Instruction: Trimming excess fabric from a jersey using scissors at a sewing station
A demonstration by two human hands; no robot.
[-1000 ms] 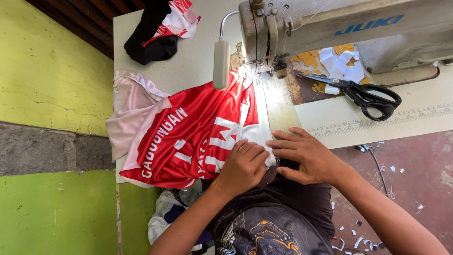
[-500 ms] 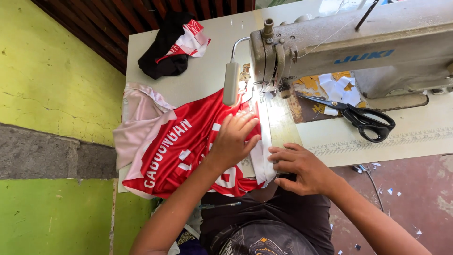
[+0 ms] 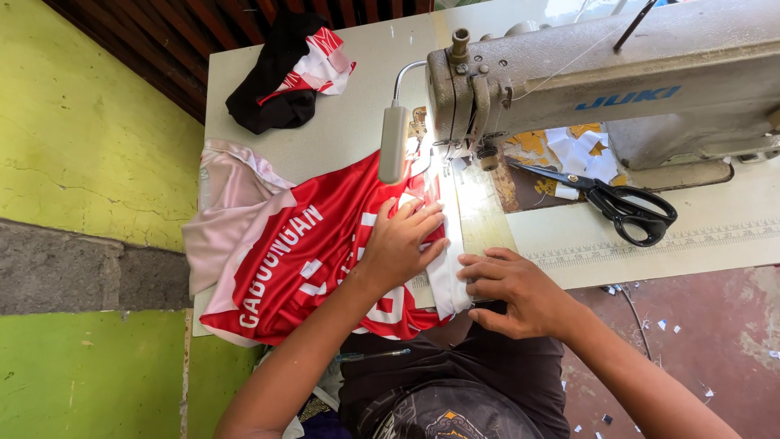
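A red jersey [image 3: 301,252] with white lettering and a white side panel lies on the sewing table [image 3: 341,138], its edge under the needle of a grey sewing machine [image 3: 617,89]. My left hand [image 3: 404,244] presses flat on the red cloth just short of the needle. My right hand [image 3: 512,291] rests at the table's near edge, its fingers touching the white strip of the jersey [image 3: 445,280]. A small lamp [image 3: 393,145] on a curved arm lights the needle area.
Black-handled scissors [image 3: 621,207] lie on the table under the machine arm, beside scraps of white and yellow material. A black, red and white bundle of cloth [image 3: 288,77] sits at the table's far end. A yellow-green wall runs along the left.
My left hand has slid forward over the jersey toward the needle. The right hand has stayed at the near edge on the white strip. The view has shifted a little.
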